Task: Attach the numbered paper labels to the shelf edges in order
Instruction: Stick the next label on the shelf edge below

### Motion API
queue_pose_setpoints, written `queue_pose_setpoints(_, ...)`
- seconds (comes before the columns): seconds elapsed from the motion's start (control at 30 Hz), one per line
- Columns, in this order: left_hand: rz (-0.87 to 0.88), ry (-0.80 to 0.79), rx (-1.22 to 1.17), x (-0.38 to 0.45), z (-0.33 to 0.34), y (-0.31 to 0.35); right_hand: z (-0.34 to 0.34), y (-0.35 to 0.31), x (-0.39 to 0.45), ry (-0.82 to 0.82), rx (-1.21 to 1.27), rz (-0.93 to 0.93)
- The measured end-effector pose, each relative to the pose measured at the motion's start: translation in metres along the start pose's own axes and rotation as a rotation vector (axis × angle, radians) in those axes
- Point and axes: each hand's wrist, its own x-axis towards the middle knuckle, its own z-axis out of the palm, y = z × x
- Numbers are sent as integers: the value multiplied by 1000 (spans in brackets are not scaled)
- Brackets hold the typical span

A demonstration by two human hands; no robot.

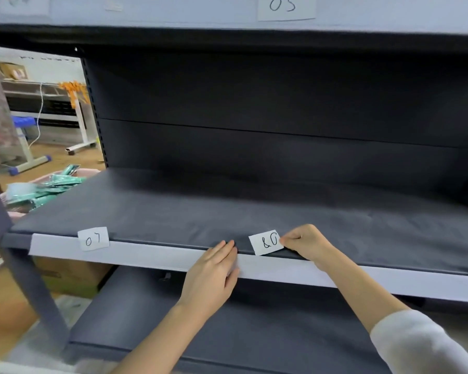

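White paper label marked "08" (266,242) lies flat on dark shelf board, just behind pale grey shelf edge strip (157,256); long axis runs left-right. Right hand (305,244) pinches its right end; left hand (214,276), fingers straight, rests on strip just left. Label must come forward-down onto strip. Labels seen: three — "07" (93,238), "08", "05" (286,6) above.

Even indoor light, soft blur, wide-angle bowing

Matt dark shelf board (227,206), smooth pale edge strip (152,256), paper labels (266,242).
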Motion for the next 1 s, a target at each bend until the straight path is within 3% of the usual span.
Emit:
queue_pose_setpoints(0.37, 44, -150, 41, 0, -11, -4, 0, -4, -4, -13, -40, 7)
queue_pose_setpoints(0.5, 50, -45, 3, 0, -13, -8, -1, -8, -6, -34, -64, -15)
queue_pose_setpoints(0.67, 44, -126, 29, 3, -18, -5, -12, -20, -12, -51, -73, -101)
queue_pose_setpoints(1.0, 24, -140, 15, -1, -21, -1, -19, -52, -24, -18, -591, -431)
